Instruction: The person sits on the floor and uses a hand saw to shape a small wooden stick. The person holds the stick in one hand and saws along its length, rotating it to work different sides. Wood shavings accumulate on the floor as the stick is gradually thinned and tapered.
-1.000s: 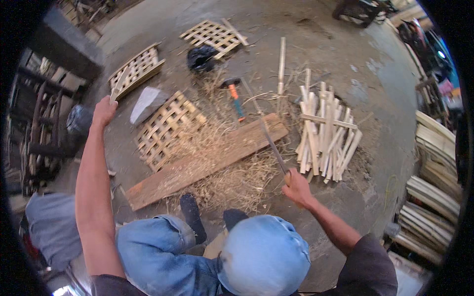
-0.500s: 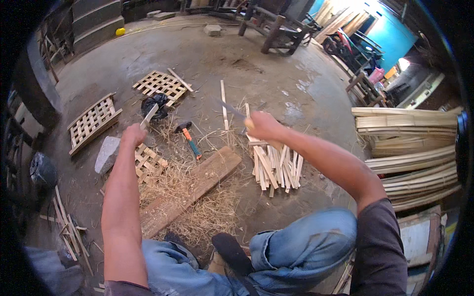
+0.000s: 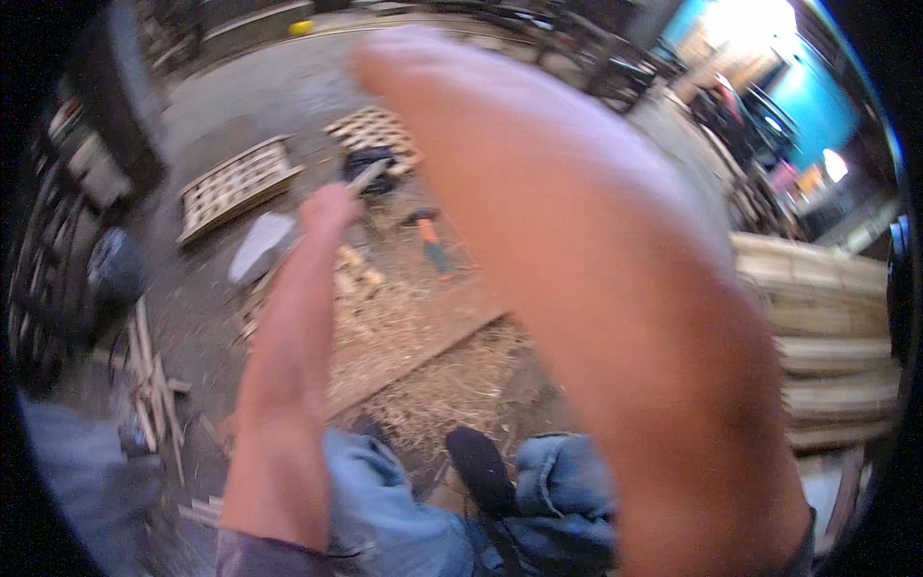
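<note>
The left grip clasps a pale, flat wooden strip jutting beyond it; whether the blurred, raised right grip is open or closed cannot be told. Right of the left grip lies an orange-and-teal-handled hammer.

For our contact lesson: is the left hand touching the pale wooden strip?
Touching. The head view shows the left hand closed around the pale wooden strip, which juts beyond it.

Shavings on plank | hammer beyond plank | strip left of hammer | bamboo stack far right
</note>
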A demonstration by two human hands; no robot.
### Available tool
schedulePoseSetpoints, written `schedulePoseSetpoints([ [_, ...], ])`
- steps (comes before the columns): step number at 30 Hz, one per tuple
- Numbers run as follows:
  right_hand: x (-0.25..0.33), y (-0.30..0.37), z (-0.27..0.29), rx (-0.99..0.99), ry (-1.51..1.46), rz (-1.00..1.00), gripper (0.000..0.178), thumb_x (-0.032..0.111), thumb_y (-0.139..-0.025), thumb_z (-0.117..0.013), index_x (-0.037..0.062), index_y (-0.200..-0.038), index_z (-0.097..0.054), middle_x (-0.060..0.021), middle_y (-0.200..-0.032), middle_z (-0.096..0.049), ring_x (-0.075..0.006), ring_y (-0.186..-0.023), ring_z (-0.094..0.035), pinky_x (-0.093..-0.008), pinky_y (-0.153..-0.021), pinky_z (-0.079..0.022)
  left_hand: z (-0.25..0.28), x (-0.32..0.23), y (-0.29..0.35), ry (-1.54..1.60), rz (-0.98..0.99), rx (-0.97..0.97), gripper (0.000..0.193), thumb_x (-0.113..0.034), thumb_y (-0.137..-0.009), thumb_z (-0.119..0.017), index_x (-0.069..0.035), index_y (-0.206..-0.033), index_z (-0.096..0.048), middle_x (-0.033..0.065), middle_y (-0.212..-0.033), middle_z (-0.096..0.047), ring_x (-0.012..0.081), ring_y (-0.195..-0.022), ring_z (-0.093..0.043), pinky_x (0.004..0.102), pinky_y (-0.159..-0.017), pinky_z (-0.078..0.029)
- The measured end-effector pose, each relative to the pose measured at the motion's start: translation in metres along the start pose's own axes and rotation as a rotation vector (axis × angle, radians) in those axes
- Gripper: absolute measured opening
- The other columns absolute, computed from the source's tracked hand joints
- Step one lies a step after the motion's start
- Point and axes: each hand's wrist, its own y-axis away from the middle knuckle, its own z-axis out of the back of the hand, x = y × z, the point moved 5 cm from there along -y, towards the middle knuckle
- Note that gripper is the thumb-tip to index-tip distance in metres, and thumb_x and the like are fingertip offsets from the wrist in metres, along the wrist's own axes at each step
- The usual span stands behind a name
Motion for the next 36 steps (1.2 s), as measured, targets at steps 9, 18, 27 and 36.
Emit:
schedulePoseSetpoints([
  [9,-0.021,0.007,0.035,0.13,0.017,-0.063,0.031,0.032,-0.086,-0.059,0.0013,-0.09,-0.061,-0.0096,-0.078,-0.061,-0.0194,-0.064,-0.06,-0.036,-0.054,-0.048,0.029,0.008,0.003,0.083,0.052,-0.041,0.034,-0.028,-0.083,-0.062,-0.013,-0.112,-0.069,0.0127,-0.121,-0.065,0.0267,-0.11,-0.064,0.0419,-0.09,-0.051],
  [18,0.043,0.051,0.065,0.153,0.884,0.295,0.042,0.036,-0.087,-0.054,0.0031,-0.11,-0.066,-0.0184,-0.104,-0.068,-0.0293,-0.098,-0.066,-0.0396,-0.085,-0.051,0.029,-0.012,-0.007,0.325,0.083,-0.125,0.036,-0.023,-0.072,-0.074,-0.01,-0.105,-0.073,0.0158,-0.112,-0.068,0.0289,-0.104,-0.066,0.0406,-0.087,-0.053],
  [27,0.056,0.133,-0.018,0.223,-0.701,0.127,0.032,0.028,-0.09,-0.05,-0.0007,-0.087,-0.062,-0.0124,-0.077,-0.063,-0.0192,-0.067,-0.062,-0.0353,-0.06,-0.049,0.058,0.087,0.011,0.038,0.144,-0.196,0.034,-0.024,-0.079,-0.065,-0.007,-0.108,-0.068,0.0163,-0.113,-0.066,0.0325,-0.1,-0.065,0.0428,-0.082,-0.052],
  [36,-0.041,0.135,-0.141,0.206,-0.061,0.316,0.03,0.026,-0.088,-0.052,-0.0013,-0.094,-0.062,-0.0117,-0.076,-0.063,-0.0276,-0.071,-0.062,-0.0435,-0.064,-0.047,-0.007,0.252,-0.03,0.057,0.369,-0.192,0.028,-0.024,-0.081,-0.062,-0.005,-0.1,-0.067,0.0176,-0.104,-0.067,0.0349,-0.091,-0.066,0.0457,-0.075,-0.051],
])
